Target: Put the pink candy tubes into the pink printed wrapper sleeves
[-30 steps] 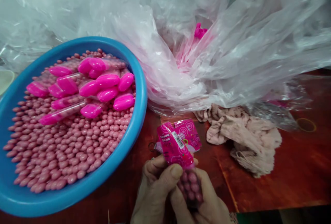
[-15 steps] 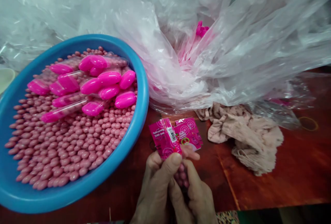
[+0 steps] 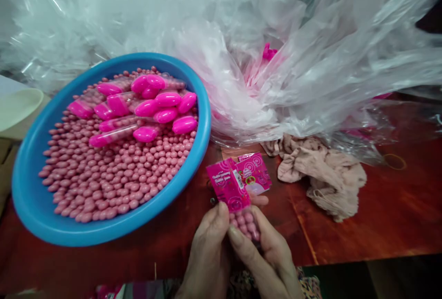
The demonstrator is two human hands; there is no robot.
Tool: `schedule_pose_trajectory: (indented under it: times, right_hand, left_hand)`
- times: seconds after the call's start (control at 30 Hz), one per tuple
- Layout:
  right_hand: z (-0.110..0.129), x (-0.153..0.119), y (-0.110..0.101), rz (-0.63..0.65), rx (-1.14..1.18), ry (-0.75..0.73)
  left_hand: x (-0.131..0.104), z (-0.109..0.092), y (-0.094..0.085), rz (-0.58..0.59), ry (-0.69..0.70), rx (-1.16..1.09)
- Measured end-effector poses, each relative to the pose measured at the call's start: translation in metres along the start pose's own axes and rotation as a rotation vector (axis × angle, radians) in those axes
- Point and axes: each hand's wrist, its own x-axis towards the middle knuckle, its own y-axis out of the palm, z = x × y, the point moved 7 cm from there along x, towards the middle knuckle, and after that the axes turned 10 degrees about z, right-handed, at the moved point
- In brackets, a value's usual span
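Both hands hold a small clear packet of pink gum balls topped by a magenta printed label with a barcode. My left hand pinches the packet's left side, its thumb at the label's lower edge. On the right side, my right hand grips the packet with its thumb low on the balls. Some fingers are hidden behind the packet. Just beyond lie more magenta labels on the dark red table.
At left, a blue basin holds loose pink balls and several filled tubes with bright pink caps. A large heap of clear plastic spans the back. A crumpled beige cloth lies right of the labels. A pale scoop-like container sits far left.
The left thumb has slid down from the label to its lower edge, and my hands have spread a little, exposing more of the balls. The whole view has shifted slightly.
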Motion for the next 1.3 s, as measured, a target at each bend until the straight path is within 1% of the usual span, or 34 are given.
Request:
schedule_pose_trajectory:
  times: [0.1, 0.13, 0.23, 0.33, 0.4, 0.47, 0.6, 0.7, 0.8, 0.9, 0.93, 0.97, 1.03, 1.07, 1.1, 1.2, 1.23, 1.3]
  right_hand:
    - [-0.005, -0.01, -0.004, -0.104, 0.025, 0.053]
    - [-0.006, -0.013, -0.003, -0.115, 0.031, 0.059]
    - [-0.01, -0.019, 0.002, -0.089, 0.017, 0.046]
    - [-0.011, -0.019, 0.008, -0.04, -0.028, -0.014]
    - [-0.009, -0.017, 0.014, 0.017, -0.031, -0.059]
    - [-0.01, -0.017, 0.019, 0.048, -0.016, -0.064]
    - [-0.015, -0.019, 0.025, 0.025, 0.005, -0.017]
    - [-0.013, -0.02, 0.026, 0.035, -0.026, -0.04]
    - [-0.001, -0.02, 0.019, 0.073, -0.146, -0.136]
    - [0.019, -0.023, 0.005, 0.116, -0.328, -0.341]
    - [0.026, -0.024, 0.0, 0.1, -0.382, -0.427]
    - [0.032, -0.025, -0.007, 0.037, -0.421, -0.497]
    - [0.04, -0.022, -0.016, -0.063, -0.449, -0.55]
    - [0.042, -0.019, -0.017, -0.082, -0.425, -0.55]
    - [0.042, -0.015, -0.014, -0.061, -0.377, -0.535]
    - [0.038, -0.004, 0.003, 0.074, -0.158, -0.444]
    - [0.035, -0.003, 0.007, 0.092, -0.095, -0.415]
    - [0.028, -0.004, 0.014, 0.088, -0.016, -0.381]
  left_hand:
    - [-0.002, -0.004, 0.002, 0.006, 0.024, 0.035]
    - [-0.003, -0.004, 0.001, 0.007, 0.035, 0.062]
    - [-0.007, 0.0, -0.007, -0.021, 0.062, 0.139]
    - [-0.013, 0.006, -0.014, -0.031, 0.083, 0.177]
    - [-0.017, 0.007, -0.015, -0.018, 0.09, 0.203]
    - [-0.022, 0.006, -0.015, -0.007, 0.081, 0.216]
    - [-0.028, 0.006, -0.016, -0.017, 0.096, 0.168]
    - [-0.029, 0.006, -0.019, -0.019, 0.115, 0.125]
    - [-0.026, 0.006, -0.02, 0.011, 0.124, 0.042]
    - [-0.024, 0.004, -0.023, 0.012, 0.125, -0.04]
    - [-0.024, 0.004, -0.024, 0.002, 0.123, -0.058]
    - [-0.024, 0.005, -0.025, -0.007, 0.12, -0.07]
    - [-0.024, 0.007, -0.026, -0.008, 0.114, -0.076]
    - [-0.024, 0.009, -0.025, 0.005, 0.114, -0.072]
    - [-0.024, 0.011, -0.024, 0.021, 0.12, -0.062]
    - [-0.023, 0.015, -0.024, 0.05, 0.148, -0.019]
    - [-0.023, 0.016, -0.025, 0.047, 0.159, -0.007]
    - [-0.024, 0.017, -0.029, 0.03, 0.182, 0.007]
